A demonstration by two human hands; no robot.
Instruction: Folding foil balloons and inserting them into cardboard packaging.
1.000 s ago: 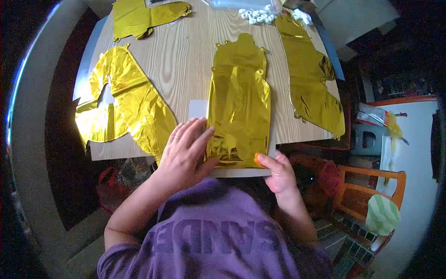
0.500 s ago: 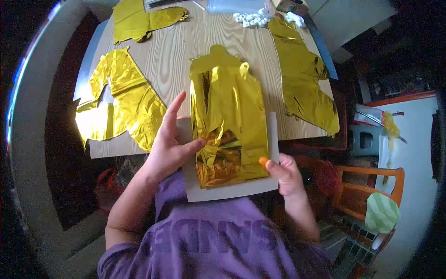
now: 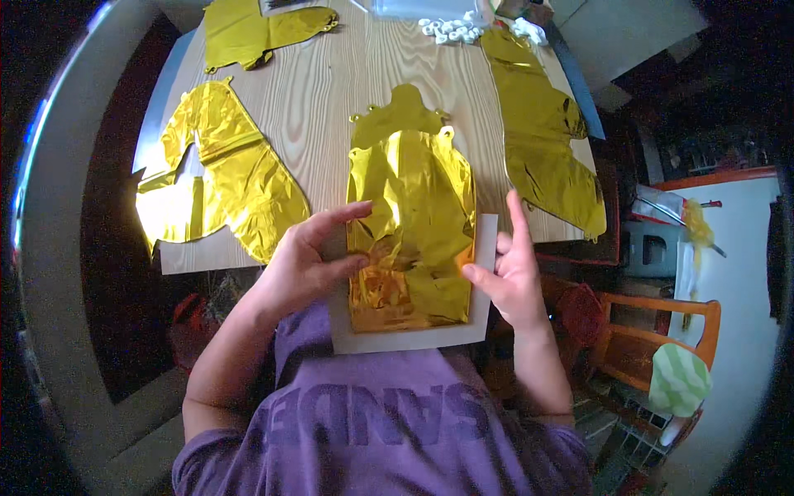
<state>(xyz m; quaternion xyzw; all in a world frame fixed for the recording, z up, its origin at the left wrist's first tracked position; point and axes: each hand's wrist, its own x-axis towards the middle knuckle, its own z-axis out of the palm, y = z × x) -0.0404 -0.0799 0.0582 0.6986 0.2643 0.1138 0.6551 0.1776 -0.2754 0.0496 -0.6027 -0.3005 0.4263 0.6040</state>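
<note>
A folded gold foil balloon point(image 3: 418, 223) lies over a white card point(image 3: 413, 341) at the table's near edge, in front of my purple shirt. Small tabs stick out along the balloon's far end, and its far flap rests on the wood. My left hand point(image 3: 302, 263) grips the left side, its thumb on the foil and its index finger stretched along the edge; its other fingers are hidden. At the right side, my right hand point(image 3: 519, 281) presses its thumb on the foil's edge. Its index finger points up, while other fingers curl by the card.
Flat gold foil balloons lie on the wooden table point(image 3: 302, 107): one left point(image 3: 223, 169), one far left point(image 3: 248, 37), one right point(image 3: 546, 132). Small white pieces point(image 3: 451, 31) are piled at the back beside a clear plastic bag point(image 3: 418, 8). A wooden chair point(image 3: 653, 310) stands to the right.
The balloon's upper layer now lies smoother and straighter, with its tabs on both sides showing. My right hand has moved up along the edge and raised its index finger; my left index finger has come down over the foil.
</note>
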